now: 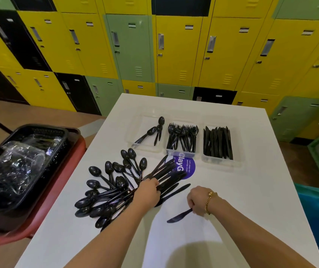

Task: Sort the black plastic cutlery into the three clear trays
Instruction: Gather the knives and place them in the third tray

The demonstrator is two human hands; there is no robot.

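Left of the purple sticker [185,168] on the white table [251,190] lies the unsorted pile of spoons [106,190], bowls fanned away to the left and far side, handles converging toward the left hand [148,192]. That hand's fingers are closed on a mixed bundle of forks and knives [166,173] whose long axes run up and right, tips over the sticker. These pieces look light, thin, smooth and a little springy, so I judge a grip at mid-handle safest; a loose bundle could slip or fan out.

Below the sticker and to its right, the right hand [198,201] pinches one knife [179,217] by the handle end, blade pointing down-left.

Beyond the sticker stand the spoon tray [145,147], fork tray [182,152] and knife tray [220,161], contents lengthwise front to back.
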